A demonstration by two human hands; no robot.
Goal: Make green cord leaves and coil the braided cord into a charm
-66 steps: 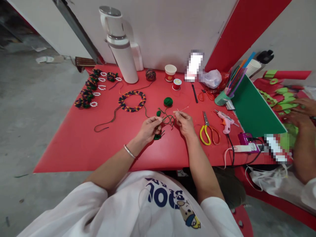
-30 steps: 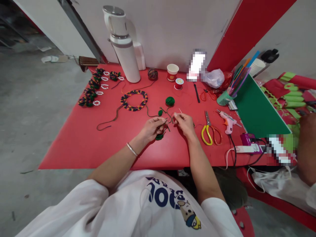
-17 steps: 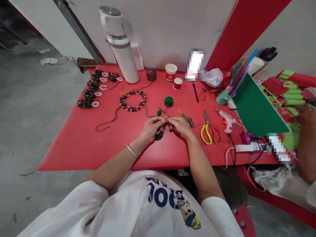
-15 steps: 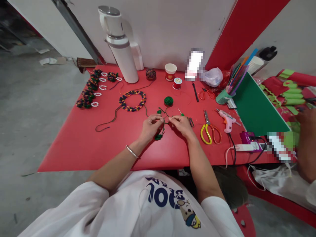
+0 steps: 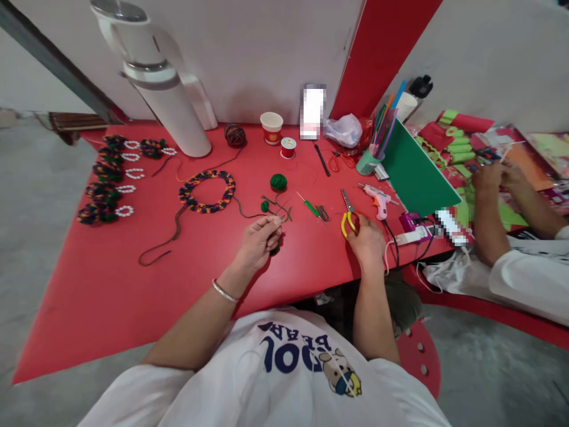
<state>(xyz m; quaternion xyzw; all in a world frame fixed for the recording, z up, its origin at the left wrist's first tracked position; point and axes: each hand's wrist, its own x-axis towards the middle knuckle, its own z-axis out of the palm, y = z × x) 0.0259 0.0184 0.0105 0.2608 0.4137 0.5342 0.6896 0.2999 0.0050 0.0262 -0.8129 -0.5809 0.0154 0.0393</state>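
Note:
My left hand point(image 5: 258, 242) is closed in a pinch on dark green yarn point(image 5: 284, 218), whose strands stick out past the fingertips. A small dark green piece hangs partly hidden below those fingers. My right hand point(image 5: 368, 242) closes over the handles of the scissors point(image 5: 347, 201), which lie on the table with blades pointing away; one yellow handle shows, the other is mostly covered. Between the hands lie a green-handled crochet hook point(image 5: 312, 208) and a small dark tool point(image 5: 322, 212). Beyond my left hand rests a green yarn ball point(image 5: 278, 182).
A multicoloured braided ring point(image 5: 207, 209) and several yarn scrunchies with beads point(image 5: 106, 172) lie left. A tall white flask point(image 5: 173, 112) stands behind. Right are a pink glue gun point(image 5: 377, 200), a pen cup point(image 5: 368, 162) and a green divider point(image 5: 418, 178). Another person's hands point(image 5: 493, 178) work beyond it.
My right hand has left the yarn at my left fingers and moved right onto the scissors. My left hand keeps its pinch. The view has turned right, showing more of the other person.

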